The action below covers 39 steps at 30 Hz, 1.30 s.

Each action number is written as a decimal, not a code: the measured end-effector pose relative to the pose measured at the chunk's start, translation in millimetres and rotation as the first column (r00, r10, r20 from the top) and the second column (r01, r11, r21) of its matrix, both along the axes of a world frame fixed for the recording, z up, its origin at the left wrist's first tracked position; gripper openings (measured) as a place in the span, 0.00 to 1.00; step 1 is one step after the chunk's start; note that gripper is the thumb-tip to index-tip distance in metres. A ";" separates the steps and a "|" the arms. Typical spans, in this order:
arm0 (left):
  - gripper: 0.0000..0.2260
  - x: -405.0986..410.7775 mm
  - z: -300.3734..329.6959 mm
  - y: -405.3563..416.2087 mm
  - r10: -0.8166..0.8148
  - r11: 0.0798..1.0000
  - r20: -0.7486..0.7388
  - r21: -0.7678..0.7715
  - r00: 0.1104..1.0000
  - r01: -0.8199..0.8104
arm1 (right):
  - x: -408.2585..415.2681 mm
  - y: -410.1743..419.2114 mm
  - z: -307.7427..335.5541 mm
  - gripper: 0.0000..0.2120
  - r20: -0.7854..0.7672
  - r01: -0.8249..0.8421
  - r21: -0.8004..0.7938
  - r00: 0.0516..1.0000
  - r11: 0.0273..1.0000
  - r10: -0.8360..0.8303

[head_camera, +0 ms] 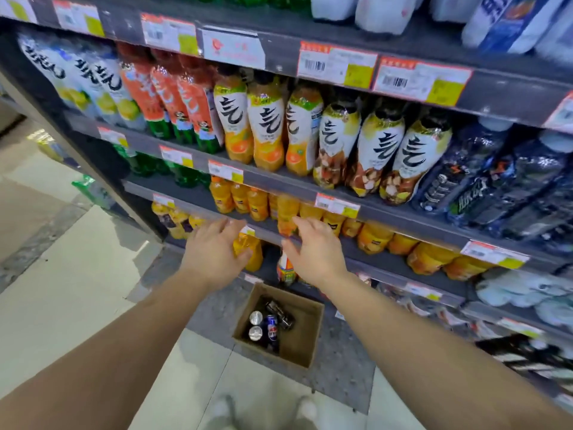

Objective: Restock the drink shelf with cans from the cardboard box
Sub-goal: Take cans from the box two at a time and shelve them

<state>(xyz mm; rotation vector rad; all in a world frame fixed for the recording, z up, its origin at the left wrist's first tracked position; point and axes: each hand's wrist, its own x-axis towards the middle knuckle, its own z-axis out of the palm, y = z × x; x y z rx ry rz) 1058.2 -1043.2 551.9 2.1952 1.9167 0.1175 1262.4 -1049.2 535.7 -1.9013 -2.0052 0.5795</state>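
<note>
Cans [269,324] sit in the box [305,336] on the floor, directly below both hands, at the shelf [387,212] foot. Two upright, one blue Pepsi-like, one dark lying tilted. Left hand [214,252] and right hand [313,252] up at the orange bottles [248,246], fingers spread, holding nothing. Box roughly equidistant. Price tags unreadable.

left hand [214,252]: arm stretched far forward, palm down, fingers loosely spread, holding nothing | right hand [316,249]: just beside it, same pose, fingers relaxed
</note>
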 end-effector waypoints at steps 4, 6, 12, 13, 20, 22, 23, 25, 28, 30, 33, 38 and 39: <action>0.28 -12.9 -29.8 17.5 -0.075 0.997 0.020 -0.033 0.997 0.076 | -12.9 4.4 -28.7 0.25 -0.013 0.095 -0.024 0.995 0.995 -0.095; 0.28 -21.5 -45.9 27.4 -0.114 0.992 0.027 -0.053 0.993 0.115 | -23.5 6.7 -45.1 0.25 0.002 0.146 -0.030 0.989 0.989 -0.146; 0.28 -44.2 -101.6 46.0 -0.169 0.978 0.077 -0.112 0.983 0.177 | -44.2 11.7 -106.3 0.24 0.037 0.271 -0.086 0.963 0.959 -0.268; 0.28 -46.5 -115.6 46.1 -0.178 0.972 0.080 -0.138 0.981 0.188 | -45.9 9.9 -119.0 0.24 0.033 0.285 -0.111 0.959 0.952 -0.283; 0.27 -47.9 -243.9 32.2 -0.175 0.941 0.062 -0.285 0.983 0.185 | -41.2 -1.2 -244.2 0.25 0.063 0.317 -0.268 0.948 0.910 -0.311; 0.27 -48.2 -287.9 26.4 -0.165 0.920 0.052 -0.351 0.985 0.172 | -40.6 -7.0 -288.4 0.25 0.072 0.323 -0.315 0.946 0.892 -0.317; 0.27 -48.9 -309.6 23.1 -0.168 0.911 0.052 -0.374 0.984 0.175 | -41.1 -11.0 -309.9 0.25 0.078 0.322 -0.343 0.946 0.882 -0.315; 0.27 -50.5 -349.2 17.4 -0.186 0.887 0.049 -0.421 0.981 0.189 | -42.7 -19.1 -350.9 0.25 0.088 0.322 -0.396 0.945 0.860 -0.314; 0.27 -52.0 -405.9 12.6 -0.217 0.862 0.032 -0.464 0.976 0.207 | -44.9 -26.7 -410.1 0.25 0.111 0.325 -0.430 0.945 0.842 -0.308; 0.27 -53.1 -438.1 12.2 -0.228 0.860 0.033 -0.462 0.973 0.217 | -48.4 -27.1 -445.1 0.24 0.121 0.331 -0.453 0.943 0.828 -0.310; 0.26 -54.0 -476.3 10.9 -0.253 0.860 0.032 -0.451 0.967 0.239 | -56.6 -24.1 -489.7 0.23 0.098 0.326 -0.493 0.942 0.807 -0.320; 0.23 -56.3 -527.6 9.4 -0.346 0.870 0.019 -0.367 0.938 0.328 | -70.1 -16.3 -546.6 0.24 0.094 0.318 -0.524 0.944 0.790 -0.318; 0.23 -56.6 -536.5 8.7 -0.368 0.868 0.015 -0.352 0.930 0.350 | -72.4 -14.4 -555.7 0.24 0.092 0.319 -0.534 0.943 0.783 -0.321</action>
